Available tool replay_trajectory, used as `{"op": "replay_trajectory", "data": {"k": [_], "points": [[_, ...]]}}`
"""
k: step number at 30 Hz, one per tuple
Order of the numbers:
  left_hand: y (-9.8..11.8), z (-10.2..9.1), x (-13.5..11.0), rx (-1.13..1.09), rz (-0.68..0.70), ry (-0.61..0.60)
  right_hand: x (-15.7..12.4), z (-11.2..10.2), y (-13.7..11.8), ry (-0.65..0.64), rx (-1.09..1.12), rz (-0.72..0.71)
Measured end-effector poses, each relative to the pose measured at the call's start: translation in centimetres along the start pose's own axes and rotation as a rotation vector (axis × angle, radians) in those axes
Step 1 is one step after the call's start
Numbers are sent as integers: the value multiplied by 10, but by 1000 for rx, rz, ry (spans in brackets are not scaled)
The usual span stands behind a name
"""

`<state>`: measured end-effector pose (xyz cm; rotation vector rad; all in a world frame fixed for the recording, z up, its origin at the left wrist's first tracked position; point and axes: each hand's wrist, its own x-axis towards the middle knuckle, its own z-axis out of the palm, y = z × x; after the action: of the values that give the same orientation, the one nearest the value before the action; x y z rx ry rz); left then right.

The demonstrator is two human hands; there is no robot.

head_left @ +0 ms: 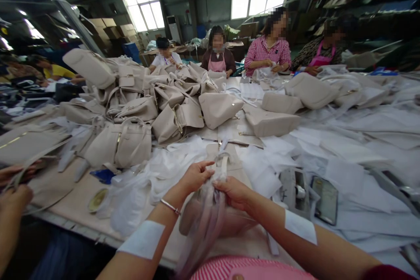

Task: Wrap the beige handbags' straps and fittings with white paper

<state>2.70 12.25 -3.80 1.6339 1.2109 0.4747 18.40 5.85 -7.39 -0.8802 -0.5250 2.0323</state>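
In the middle, close to my body, a beige handbag lies on the table, partly covered by my hands and by long strips of translucent wrapping hanging from them. My right hand pinches a pale strap of this bag between thumb and fingers. Just beside it, my left hand has its fingertips closed on the wrapping at the strap, the index finger pointing right. Thin white foam sheets and crumpled white wrapping lie around both hands.
A heap of beige handbags fills the table beyond. At right are a phone, a grey box and stacked white sheets. A tape roll lies left, near a co-worker's hands. Several people work across the table.
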Motion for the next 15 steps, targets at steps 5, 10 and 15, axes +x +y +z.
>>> {"op": "replay_trajectory", "data": {"k": [5,10,15], "points": [[8,-10,10,-8,-25,-165,4,0,2,8,-102,42],[6,-5,17,129,55,-65,7,-10,-12,4,-185,131],[1,0,22,190,32,-98,40,-35,-58,303,-215,235]]}}
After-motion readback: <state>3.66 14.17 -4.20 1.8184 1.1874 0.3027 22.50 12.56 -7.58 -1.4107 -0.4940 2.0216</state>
